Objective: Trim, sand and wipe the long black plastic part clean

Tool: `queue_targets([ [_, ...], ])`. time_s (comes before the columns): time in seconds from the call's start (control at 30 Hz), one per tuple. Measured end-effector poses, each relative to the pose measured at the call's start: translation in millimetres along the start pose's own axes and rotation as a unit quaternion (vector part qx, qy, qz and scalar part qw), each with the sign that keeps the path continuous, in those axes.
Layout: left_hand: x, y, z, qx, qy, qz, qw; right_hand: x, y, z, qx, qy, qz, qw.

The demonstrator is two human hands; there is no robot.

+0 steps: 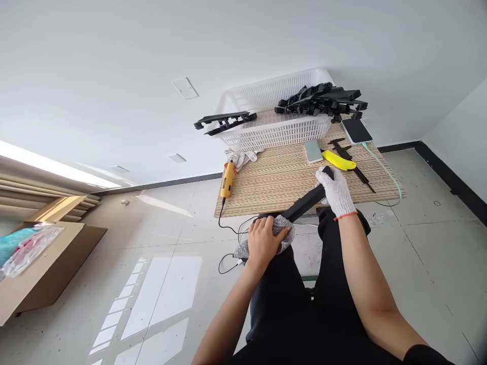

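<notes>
A long black plastic part (304,203) slants across my lap at the table's near edge. My right hand (337,192), in a white knit glove with an orange cuff, is closed around its upper end. My bare left hand (262,238) grips a grey speckled cloth (285,230) at the part's lower end. The cloth hides that end, so I cannot tell how far it wraps around. Just beyond the right hand lies a yellow-handled knife (338,160), its blade out of sight, beside a pale grey-green rectangular block (313,151).
Similar black parts (323,101) lie in and over a white basket (277,132) at the table's back. On the wood-patterned table (272,175) are a yellow corded tool (227,180), a spare glove (245,158), black calipers (341,148) and a cabled phone (356,132). A cardboard box (57,263) stands left.
</notes>
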State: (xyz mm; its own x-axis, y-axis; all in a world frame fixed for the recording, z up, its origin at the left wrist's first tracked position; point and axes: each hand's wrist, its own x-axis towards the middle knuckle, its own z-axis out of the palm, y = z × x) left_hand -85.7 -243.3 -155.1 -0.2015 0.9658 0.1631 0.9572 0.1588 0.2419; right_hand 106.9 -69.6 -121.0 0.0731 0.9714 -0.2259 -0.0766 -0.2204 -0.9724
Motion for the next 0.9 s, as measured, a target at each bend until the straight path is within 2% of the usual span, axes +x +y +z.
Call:
queue_targets([
  [0.13, 15, 0, -6.0, -0.029, -0.035, 0.015, 0.999, -1, 1, -1, 0.017, -0.002, -0.002, 1.0],
  [0.23, 18, 2, -3.8, -0.049, -0.011, 0.033, 0.998, -2, 0, -1, 0.021, 0.004, 0.0, 1.0],
  [0.4, 11, 8, 8.5, -0.037, 0.169, 0.066, 0.983, -6, -4, -3, 0.033, -0.006, 0.007, 0.999],
  [0.47, 11, 11, 8.3, -0.049, 0.219, 0.086, 0.971, -7, -4, -3, 0.069, -0.004, 0.006, 0.998],
  [0.57, 16, 18, -1.4, -0.138, 0.272, 0.091, 0.948, -5, -4, -1, 0.12, -0.004, 0.007, 0.993],
  [0.67, 26, 33, -14.4, -0.234, 0.349, 0.1, 0.902, -3, -6, -2, 0.104, -0.015, 0.012, 0.994],
  [0.73, 33, 47, -18.7, -0.247, 0.381, 0.119, 0.883, -4, -8, -3, 0.091, -0.026, 0.007, 0.996],
  [0.77, 37, 54, -18.9, -0.234, 0.373, 0.135, 0.888, -4, -10, -4, 0.088, -0.031, 0.005, 0.996],
  [0.8, 40, 61, -17.9, -0.211, 0.34, 0.153, 0.904, -5, -11, -5, 0.087, -0.035, 0.007, 0.996],
  [0.9, 49, 77, -10.3, -0.112, 0.17, 0.176, 0.963, -7, -12, -4, 0.083, -0.029, 0.017, 0.996],
])
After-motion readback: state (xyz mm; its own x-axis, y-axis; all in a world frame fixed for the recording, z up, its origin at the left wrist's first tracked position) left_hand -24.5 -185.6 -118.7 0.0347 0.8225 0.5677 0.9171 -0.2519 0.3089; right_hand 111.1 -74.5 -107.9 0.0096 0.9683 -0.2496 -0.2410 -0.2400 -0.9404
